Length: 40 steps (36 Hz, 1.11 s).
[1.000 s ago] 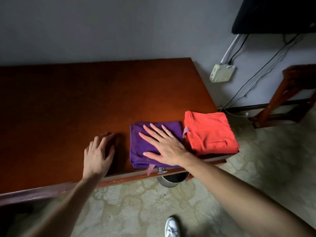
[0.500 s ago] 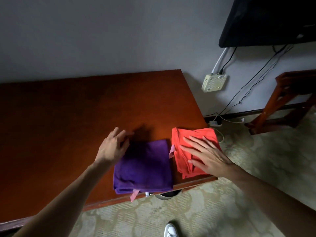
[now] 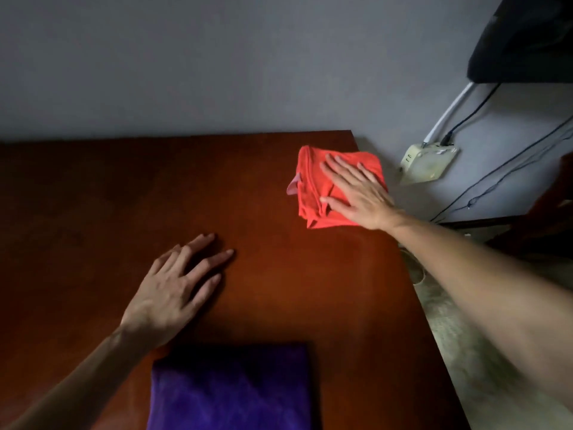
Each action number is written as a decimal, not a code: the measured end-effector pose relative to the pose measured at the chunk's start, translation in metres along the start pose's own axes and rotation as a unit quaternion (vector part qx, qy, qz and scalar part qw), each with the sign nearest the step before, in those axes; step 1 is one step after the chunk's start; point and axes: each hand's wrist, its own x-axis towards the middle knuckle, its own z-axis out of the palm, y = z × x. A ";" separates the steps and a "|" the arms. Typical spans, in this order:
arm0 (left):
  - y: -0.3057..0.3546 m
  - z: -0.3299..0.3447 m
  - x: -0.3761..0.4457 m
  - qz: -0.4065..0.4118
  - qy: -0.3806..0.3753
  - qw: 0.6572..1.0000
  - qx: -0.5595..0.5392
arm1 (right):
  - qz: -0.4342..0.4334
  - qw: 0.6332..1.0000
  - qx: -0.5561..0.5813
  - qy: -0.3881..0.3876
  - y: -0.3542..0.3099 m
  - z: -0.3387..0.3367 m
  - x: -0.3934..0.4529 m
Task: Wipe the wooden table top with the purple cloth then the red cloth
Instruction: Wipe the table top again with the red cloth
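Observation:
The wooden table top (image 3: pixel 93 212) fills the left and middle of the view. The red cloth (image 3: pixel 313 181), folded and a little rumpled, lies near the table's far right corner. My right hand (image 3: pixel 356 193) presses flat on it with fingers spread. The purple cloth (image 3: pixel 229 392) lies folded at the near edge of the table, with no hand on it. My left hand (image 3: pixel 176 290) rests flat on the bare wood just beyond the purple cloth's left corner, fingers apart.
A grey wall runs behind the table. To the right hang a white wall socket box (image 3: pixel 428 162) with cables, and a dark screen (image 3: pixel 527 41) above it. Patterned floor (image 3: pixel 465 352) lies beyond the table's right edge, with dark wooden furniture (image 3: pixel 552 212) at far right.
My right hand left the purple cloth, went to the red cloth and pushed it toward the far right corner. My left hand moved up past the purple cloth onto bare wood.

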 end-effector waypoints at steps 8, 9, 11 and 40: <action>0.001 -0.003 0.003 -0.008 -0.013 1.000 0.008 | -0.003 1.000 -0.003 -0.009 0.037 -0.009 0.099; 0.001 -0.002 0.003 -0.006 -0.014 1.000 0.013 | 0.001 1.000 -0.001 -0.011 0.037 -0.010 0.104; 0.000 -0.003 0.004 -0.007 -0.011 1.000 0.013 | 0.009 1.000 -0.002 -0.010 0.036 -0.011 0.107; -0.026 -0.016 -0.067 -0.083 0.175 0.981 -0.034 | 0.013 0.999 0.024 -0.035 -0.239 0.012 -0.098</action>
